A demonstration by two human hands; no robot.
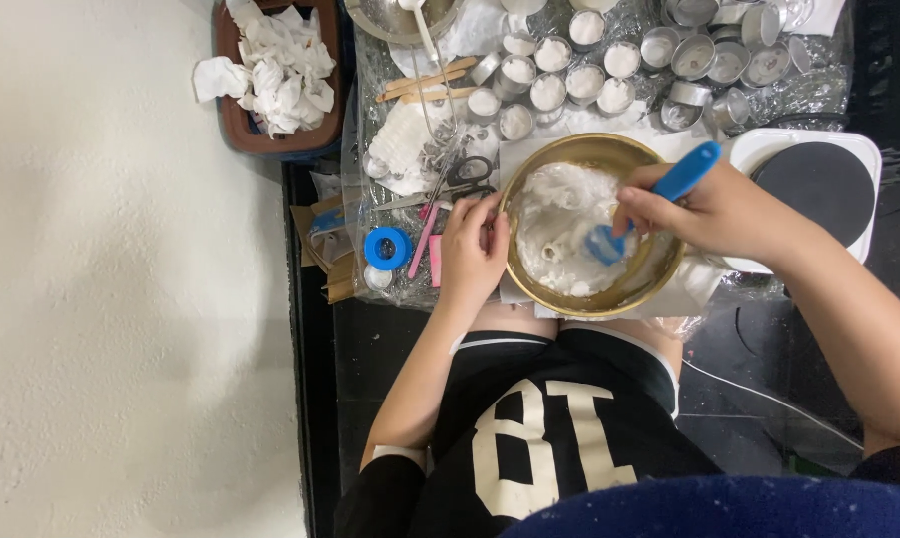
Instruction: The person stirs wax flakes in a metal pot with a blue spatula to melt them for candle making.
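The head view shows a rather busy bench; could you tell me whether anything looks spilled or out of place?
Nothing looks spilled. The white substance sits inside the brass bowl, steadied by the left hand while the right hand works a blue spatula in it. One thing is untidy: crumpled white tissues hang over the brown tray.

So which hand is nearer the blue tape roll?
Left. The left hand grips the bowl rim just beside the blue tape roll; the right hand is across the bowl.

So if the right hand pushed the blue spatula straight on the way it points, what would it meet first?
Probably the white waxy mass in the gold bowl: the right hand aims the blue spatula down-left into it. The blade's depth is unclear.
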